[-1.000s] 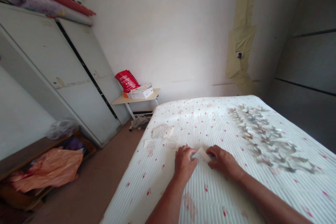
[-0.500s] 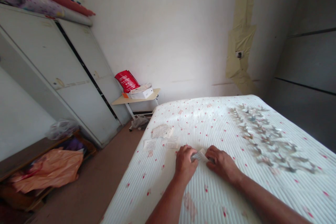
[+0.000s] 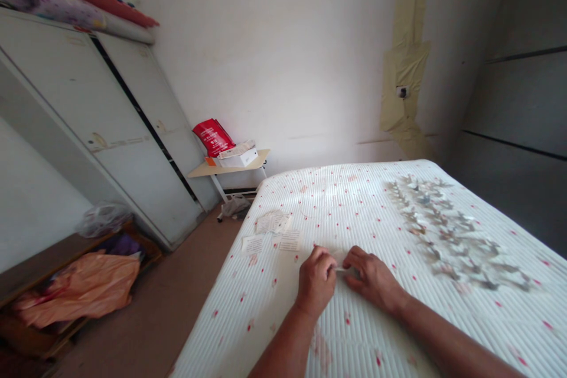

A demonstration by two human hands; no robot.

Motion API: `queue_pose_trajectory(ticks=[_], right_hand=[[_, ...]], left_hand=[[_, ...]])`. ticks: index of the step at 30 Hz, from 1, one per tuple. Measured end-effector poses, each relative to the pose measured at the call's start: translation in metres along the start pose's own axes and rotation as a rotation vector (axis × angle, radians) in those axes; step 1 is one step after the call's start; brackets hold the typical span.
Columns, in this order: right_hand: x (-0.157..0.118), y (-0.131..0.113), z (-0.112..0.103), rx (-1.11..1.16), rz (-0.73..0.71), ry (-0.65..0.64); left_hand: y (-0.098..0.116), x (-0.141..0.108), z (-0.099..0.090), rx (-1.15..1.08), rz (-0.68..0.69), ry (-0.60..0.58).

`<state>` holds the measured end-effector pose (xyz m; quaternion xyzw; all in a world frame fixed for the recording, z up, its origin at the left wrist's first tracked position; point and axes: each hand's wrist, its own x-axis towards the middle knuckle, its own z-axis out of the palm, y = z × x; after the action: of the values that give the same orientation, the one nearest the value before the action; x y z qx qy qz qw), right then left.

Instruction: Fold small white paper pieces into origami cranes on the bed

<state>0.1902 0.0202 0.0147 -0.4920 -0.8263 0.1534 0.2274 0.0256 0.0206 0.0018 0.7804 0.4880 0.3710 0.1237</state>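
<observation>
A small printed piece of paper (image 3: 341, 268) is held between my hands just above the bed cover, seen nearly edge-on as a thin pale strip. My left hand (image 3: 317, 279) pinches its left end, thumb against curled fingers. At the other end, the bent fingers of my right hand (image 3: 371, 279) close on the paper, and the thumb sits lower. Much of the paper is hidden by the fingers. Beyond my left hand lie flat printed paper pieces (image 3: 290, 241) and a loose pile of more sheets (image 3: 272, 221). To the right stand rows of small folded paper figures (image 3: 447, 230).
The quilted bed cover (image 3: 354, 331) with red dots lies under everything. A small side table (image 3: 199, 170) at the far left carries a red bag (image 3: 213, 137) and a white box (image 3: 241, 157). A cabinet (image 3: 119, 147) and an orange plastic bag (image 3: 84, 286) are further left.
The paper has turned from showing its printed face to nearly edge-on. My left hand has rolled and moved slightly right, and my right hand has shifted a little left.
</observation>
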Motion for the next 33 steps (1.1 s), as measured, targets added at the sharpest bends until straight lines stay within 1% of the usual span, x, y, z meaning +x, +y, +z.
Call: queue_pose_trajectory(ticks=[4,6,9,12,16,20,26,30,33], right_hand=[[0.000,0.006,-0.001,0.073,-0.017,-0.011],[0.000,0.011,0.000,0.109,-0.017,-0.006],[0.002,0.017,0.002,0.136,0.006,0.013],[0.003,0.020,0.006,0.123,-0.004,0.031],[0.003,0.020,0.006,0.076,-0.027,0.046],[0.003,0.017,0.002,0.012,-0.044,0.043],[0.008,0.011,-0.007,-0.204,-0.142,0.084],[0.011,0.009,-0.012,-0.266,-0.182,0.067],[0.012,0.011,-0.011,-0.271,-0.228,0.047]], left_hand=[[-0.005,0.001,-0.002,-0.052,-0.001,0.021],[-0.008,0.002,-0.003,-0.055,-0.024,0.018],[-0.011,0.003,-0.005,-0.027,-0.066,-0.026],[-0.013,0.003,-0.005,0.023,-0.068,-0.068],[-0.017,0.001,-0.005,0.089,-0.054,-0.082],[-0.021,0.001,-0.005,0.113,-0.061,-0.066],[-0.026,0.002,-0.002,0.093,-0.084,-0.074],[-0.027,0.002,-0.001,0.099,-0.096,-0.075],[-0.024,0.002,-0.003,0.133,-0.091,-0.076]])
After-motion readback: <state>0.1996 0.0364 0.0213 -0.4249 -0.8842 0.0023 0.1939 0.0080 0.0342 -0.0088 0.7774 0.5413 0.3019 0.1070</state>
